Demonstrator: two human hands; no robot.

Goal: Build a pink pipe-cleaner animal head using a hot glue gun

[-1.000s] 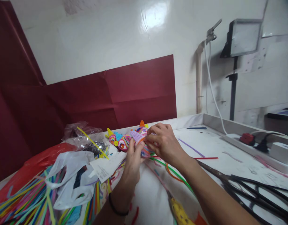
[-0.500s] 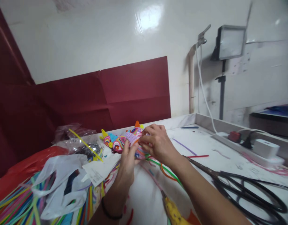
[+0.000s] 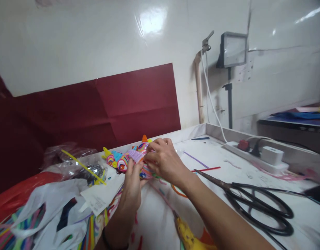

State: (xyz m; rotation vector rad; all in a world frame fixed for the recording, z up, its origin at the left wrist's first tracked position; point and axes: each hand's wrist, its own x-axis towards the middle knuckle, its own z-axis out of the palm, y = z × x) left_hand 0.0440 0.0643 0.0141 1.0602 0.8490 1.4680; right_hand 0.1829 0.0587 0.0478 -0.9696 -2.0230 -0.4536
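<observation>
1. the white plastic bag (image 3: 49,199) is lying to the left of the striped craft piece (image 3: 135,155), and the yellow strip (image 3: 83,166) is slanting nearer to it on that side.
2. the left hand (image 3: 133,180) is rising from the near side of the piece, palm turning inward, thumb and fingers pointing up and gripping its near left part.
3. the piece itself is sitting between both hands, its purple part showing above the left thumb.
4. the right hand (image 3: 163,161) is reaching in from the piece's right, back of the hand facing up, fingers curling down against it; the fingertips are partly hiding, so i cannot tell whether they are pinching anything.
5. the yellow-handled tool (image 3: 186,233) is lying nearer the camera than the piece, to its right.
6. the black-handled scissors (image 3: 228,187) are lying farther right of it.
</observation>
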